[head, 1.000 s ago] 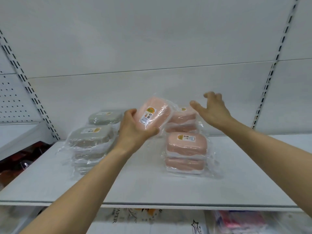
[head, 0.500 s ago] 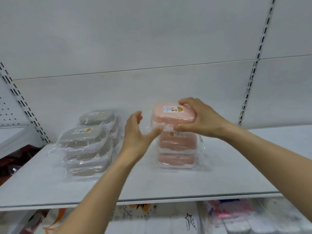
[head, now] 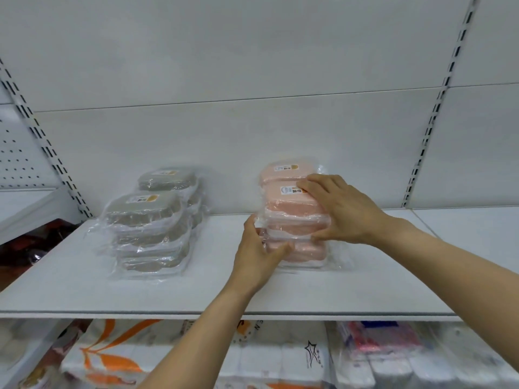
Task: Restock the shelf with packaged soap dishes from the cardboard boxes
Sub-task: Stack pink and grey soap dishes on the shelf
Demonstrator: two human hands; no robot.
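Head view. The shelf (head: 84, 282) carries two groups of packaged soap dishes. Pink soap dishes (head: 292, 197) stand in a front stack with a second stack just behind it, toward the back edge, right of centre. Grey soap dishes (head: 146, 211) stand likewise in two stacks nearer the left edge, apart from the pink ones.

The right hand (head: 342, 211) lies over the top pink pack, fingers spread across its label and thumb curled against the front of the stack, so its grip closes loosely on the pack. The left hand (head: 257, 256) pinches the lower packs at the stack's left front corner, thumb in front.

Step in hand, as judged: seating and squaring a pack on the pink stack. The next move calls for aligning the slippery wrappers, releasing without toppling the stack, then fetching another pack; no cardboard box is in view. Other packaged goods (head: 309, 357) fill the shelf below.
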